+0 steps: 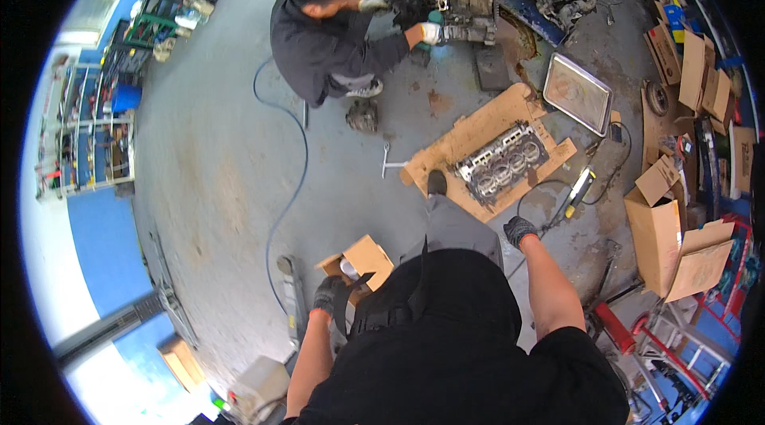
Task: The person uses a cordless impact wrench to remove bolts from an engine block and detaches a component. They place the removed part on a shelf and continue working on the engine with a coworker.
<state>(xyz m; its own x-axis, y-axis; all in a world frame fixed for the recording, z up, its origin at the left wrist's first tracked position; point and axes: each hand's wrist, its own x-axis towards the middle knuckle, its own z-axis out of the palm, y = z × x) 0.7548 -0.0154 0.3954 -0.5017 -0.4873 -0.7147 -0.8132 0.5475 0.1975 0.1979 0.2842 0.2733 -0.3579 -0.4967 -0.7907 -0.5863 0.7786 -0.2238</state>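
My right hand [519, 231], in a dark grey glove, is curled closed above the floor, beside a thin black cable. Whether anything is inside it is hidden. A yellow and black work light [580, 190] lies just beyond it, to the right. Ahead, a metal engine cylinder head [502, 160] rests on a flattened cardboard sheet [426, 158], and my shoe touches the sheet's near edge. My left hand [327, 295], also gloved, is low beside an open small cardboard box [368, 259] and a black strap. Its fingers are too unclear to read.
A co-worker [335, 35] crouches far left of centre, gloved hands at a large engine part [458, 7]. A metal tray [578, 94] lies right of the cardboard. A blue hose [303, 154] crosses the floor. Cardboard boxes [657, 226] and a red jack [613, 328] stand at right.
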